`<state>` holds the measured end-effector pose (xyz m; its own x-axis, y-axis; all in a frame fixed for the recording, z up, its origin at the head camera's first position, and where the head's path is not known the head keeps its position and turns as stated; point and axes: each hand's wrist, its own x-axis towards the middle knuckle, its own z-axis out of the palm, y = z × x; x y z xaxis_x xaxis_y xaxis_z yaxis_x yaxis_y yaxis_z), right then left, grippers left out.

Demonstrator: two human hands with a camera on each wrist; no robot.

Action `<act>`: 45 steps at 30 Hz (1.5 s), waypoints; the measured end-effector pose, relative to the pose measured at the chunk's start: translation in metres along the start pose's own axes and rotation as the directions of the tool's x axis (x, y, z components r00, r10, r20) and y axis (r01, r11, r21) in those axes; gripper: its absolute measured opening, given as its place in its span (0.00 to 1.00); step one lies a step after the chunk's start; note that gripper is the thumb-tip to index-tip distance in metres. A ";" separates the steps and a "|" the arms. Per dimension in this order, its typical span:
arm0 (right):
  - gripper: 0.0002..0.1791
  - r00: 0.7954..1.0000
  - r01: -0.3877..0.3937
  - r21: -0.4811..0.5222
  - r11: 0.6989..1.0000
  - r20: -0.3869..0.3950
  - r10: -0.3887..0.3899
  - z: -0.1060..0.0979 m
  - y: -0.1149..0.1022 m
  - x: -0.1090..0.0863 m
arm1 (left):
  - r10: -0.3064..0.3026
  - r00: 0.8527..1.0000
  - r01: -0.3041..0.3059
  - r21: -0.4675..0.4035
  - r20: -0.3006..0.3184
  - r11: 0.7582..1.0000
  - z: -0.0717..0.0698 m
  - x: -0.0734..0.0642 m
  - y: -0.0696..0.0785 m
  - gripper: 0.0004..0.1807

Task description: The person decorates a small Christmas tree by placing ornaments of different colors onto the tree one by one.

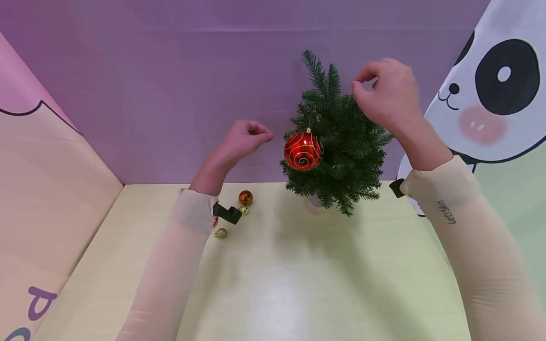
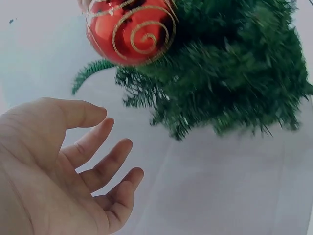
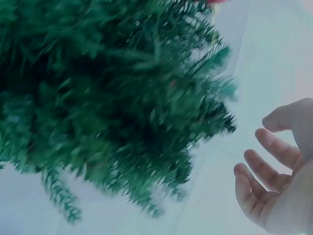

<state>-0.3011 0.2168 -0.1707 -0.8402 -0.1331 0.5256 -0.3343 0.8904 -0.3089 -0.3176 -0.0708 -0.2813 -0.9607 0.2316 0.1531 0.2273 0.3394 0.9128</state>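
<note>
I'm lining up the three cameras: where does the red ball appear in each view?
Head: the red ball is just right of centre, at the left side of the green tree.
Left wrist: top edge, left of centre, partly cut off.
Right wrist: only a red sliver at the top edge, right of centre, probably the ball.
Shared landmark: the green tree.

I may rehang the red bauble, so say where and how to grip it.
Probably pinch the gold cap of the bauble from the left: it stands narrow above the round body, and the tree lies behind and to the right.
</note>
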 end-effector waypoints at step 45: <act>0.32 0.981 -0.047 0.341 0.939 0.192 -0.021 0.030 0.076 0.001 | -0.190 0.981 0.173 0.276 0.037 0.946 -0.065 -0.072 -0.172 0.13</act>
<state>-0.3403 0.2715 -0.2176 -0.8993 -0.2327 0.3702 -0.4202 0.6941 -0.5845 -0.2983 -0.2048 -0.4249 -0.9797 0.1968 -0.0372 0.0932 0.6122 0.7852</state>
